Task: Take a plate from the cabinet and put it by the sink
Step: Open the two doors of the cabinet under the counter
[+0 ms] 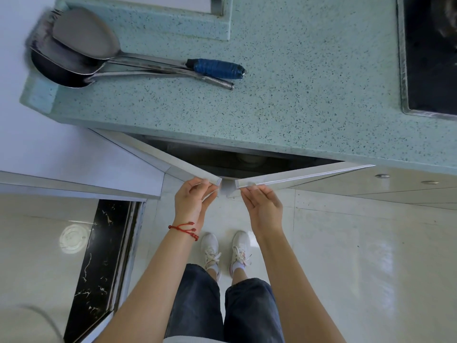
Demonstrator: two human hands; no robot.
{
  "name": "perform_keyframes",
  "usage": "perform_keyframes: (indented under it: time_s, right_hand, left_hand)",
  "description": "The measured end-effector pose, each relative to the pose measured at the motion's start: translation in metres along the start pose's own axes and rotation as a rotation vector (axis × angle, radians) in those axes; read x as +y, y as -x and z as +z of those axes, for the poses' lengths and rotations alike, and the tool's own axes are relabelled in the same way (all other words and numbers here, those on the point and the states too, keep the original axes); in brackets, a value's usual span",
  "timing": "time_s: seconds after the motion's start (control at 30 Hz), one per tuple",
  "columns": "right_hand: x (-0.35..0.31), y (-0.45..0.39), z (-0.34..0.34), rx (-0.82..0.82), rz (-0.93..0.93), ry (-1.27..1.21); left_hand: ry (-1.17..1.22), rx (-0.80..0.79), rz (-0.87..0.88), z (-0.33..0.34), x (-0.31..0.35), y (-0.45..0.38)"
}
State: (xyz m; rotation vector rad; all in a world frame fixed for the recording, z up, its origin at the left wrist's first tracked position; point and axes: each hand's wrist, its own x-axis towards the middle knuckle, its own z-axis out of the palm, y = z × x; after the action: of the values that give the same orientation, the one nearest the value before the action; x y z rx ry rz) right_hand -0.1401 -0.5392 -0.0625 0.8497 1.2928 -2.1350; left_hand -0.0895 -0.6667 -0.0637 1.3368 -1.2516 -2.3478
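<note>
Below the speckled green countertop (296, 82) a cabinet stands with both white doors swung partly outward. My left hand (191, 200) grips the free edge of the left door (158, 154). My right hand (263, 204) holds the free edge of the right door (304, 174). Between the doors the dark cabinet inside (222, 157) shows, with a dim round shape (249, 160) deep in it; I cannot tell what it is. No plate is clearly visible. A sink rim (217, 6) sits at the top edge.
A metal spatula with a blue taped handle (217, 68) and ladles (66, 68) lie on the counter's left part. A black stove (430, 58) is set in at the right. A white wall and door frame (74, 184) stand left. My feet are on the tiled floor (371, 268).
</note>
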Motion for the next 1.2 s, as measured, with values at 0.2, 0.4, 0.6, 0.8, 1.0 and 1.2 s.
perform_keyframes:
  time_s: [0.2,0.4,0.6,0.8,1.0,1.2]
  right_hand:
    - [0.01,0.018,-0.017,0.135,-0.054,0.2]
    - [0.016,0.031,-0.037,0.188,-0.096,0.253]
    - [0.021,0.043,-0.06,0.204,-0.13,0.279]
    - [0.021,0.055,-0.08,0.191,-0.162,0.387]
    - [0.016,0.068,-0.105,0.152,-0.155,0.421]
    - [0.01,0.082,-0.143,0.112,-0.156,0.422]
  left_hand:
    - [-0.111,0.075,0.029,-0.02,-0.007,0.012]
    - [-0.126,0.102,0.036,-0.036,-0.011,0.02]
    - [-0.14,0.111,0.029,-0.059,-0.012,0.033]
    - [-0.199,0.106,0.029,-0.081,-0.009,0.051]
    - [-0.292,0.107,0.039,-0.11,-0.003,0.063]
    - [-0.359,0.132,0.05,-0.134,0.0,0.079]
